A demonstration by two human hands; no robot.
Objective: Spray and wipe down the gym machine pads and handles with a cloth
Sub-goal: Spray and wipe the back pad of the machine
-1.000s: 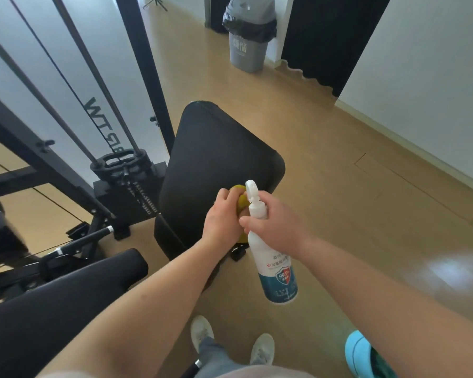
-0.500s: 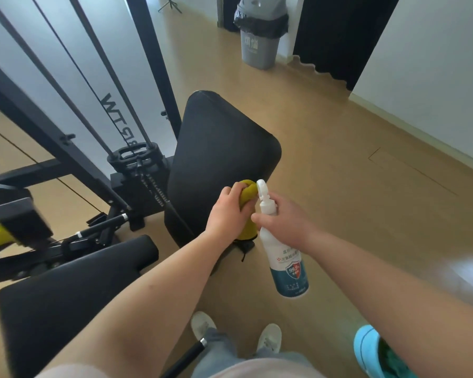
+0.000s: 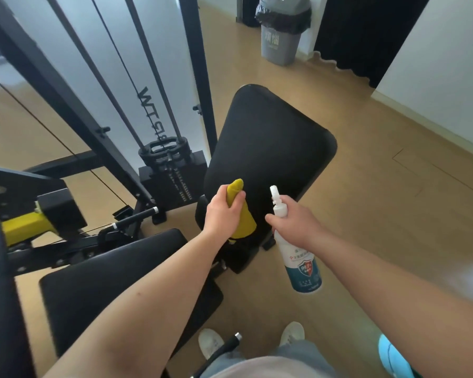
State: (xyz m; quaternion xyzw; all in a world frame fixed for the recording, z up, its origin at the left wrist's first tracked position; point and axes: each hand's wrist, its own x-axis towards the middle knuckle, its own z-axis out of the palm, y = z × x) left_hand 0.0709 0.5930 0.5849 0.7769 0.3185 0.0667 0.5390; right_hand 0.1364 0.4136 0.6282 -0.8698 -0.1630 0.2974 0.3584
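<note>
My left hand grips a bunched yellow cloth over the near lower part of a black back pad. My right hand holds a white spray bottle with a teal label, nozzle up, just right of the pad's lower edge. The hands are a short gap apart. A second black pad, the seat, lies lower left under my left forearm. A black handle with a chrome tip sticks out from the frame left of the pads.
The machine's black frame, cables and weight stack stand at left, with a yellow frame part. A grey lidded bin stands at the far wall beside a dark curtain. My shoes rest on the wooden floor. A blue object shows bottom right.
My hands were touching over the pad; they have since drawn apart, the cloth hand going left and the bottle hand right. The view has shifted left, showing more of the seat pad and frame.
</note>
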